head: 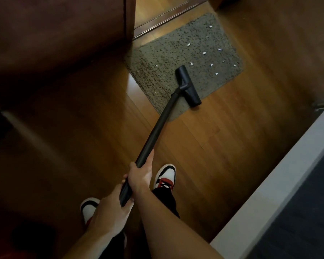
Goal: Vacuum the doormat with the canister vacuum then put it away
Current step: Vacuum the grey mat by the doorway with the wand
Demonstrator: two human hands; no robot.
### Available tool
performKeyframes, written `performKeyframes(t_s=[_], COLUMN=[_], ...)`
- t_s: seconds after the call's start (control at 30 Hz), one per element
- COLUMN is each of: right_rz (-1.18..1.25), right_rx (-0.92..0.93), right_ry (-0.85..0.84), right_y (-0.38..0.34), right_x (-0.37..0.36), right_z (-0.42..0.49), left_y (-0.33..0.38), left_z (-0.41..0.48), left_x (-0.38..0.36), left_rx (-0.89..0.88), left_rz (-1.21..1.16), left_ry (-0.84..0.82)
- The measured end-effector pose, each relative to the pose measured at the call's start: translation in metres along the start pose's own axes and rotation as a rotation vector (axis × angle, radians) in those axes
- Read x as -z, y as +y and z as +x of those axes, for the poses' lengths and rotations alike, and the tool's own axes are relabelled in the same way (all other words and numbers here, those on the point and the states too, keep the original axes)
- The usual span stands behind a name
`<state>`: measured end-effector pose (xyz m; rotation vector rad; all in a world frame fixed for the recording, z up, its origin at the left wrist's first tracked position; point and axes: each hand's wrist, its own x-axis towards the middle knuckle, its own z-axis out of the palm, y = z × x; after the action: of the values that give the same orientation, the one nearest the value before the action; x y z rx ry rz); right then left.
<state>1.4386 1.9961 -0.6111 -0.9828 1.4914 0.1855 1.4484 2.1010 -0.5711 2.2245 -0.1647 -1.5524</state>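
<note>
1. Furthest left, a dark wooden panel [54, 34] stands at the far-left corner of the doormat [166, 58].
2. The left hand [110, 208] grips the near end of the black wand [153, 135], fingers curled round it.
3. The right hand [140, 176] clamps the wand just above, forefinger laid along it.
4. The floor head [188, 86] rests on the doormat, reaching its near edge.
5. About 10 white paper scraps [204, 53] lie mostly on the mat's right half.
6. A pale ledge [269, 184] borders the wooden floor [223, 137].
</note>
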Motion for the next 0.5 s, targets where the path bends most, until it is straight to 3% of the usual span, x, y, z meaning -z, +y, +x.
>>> performKeyframes(t_s=[0.33, 0.5], right_rz=[-0.100, -0.192], right_rx=[0.027, 0.088], right_ry=[-0.102, -0.185], right_y=[0.010, -0.009], right_x=[-0.057, -0.076], right_z=[-0.036, -0.029], left_y=[-0.045, -0.040], left_z=[-0.025, -0.016], left_x=[0.038, 0.045], left_rx=[0.075, 0.102], left_rz=[-0.145, -0.242], left_ry=[0.026, 0.149])
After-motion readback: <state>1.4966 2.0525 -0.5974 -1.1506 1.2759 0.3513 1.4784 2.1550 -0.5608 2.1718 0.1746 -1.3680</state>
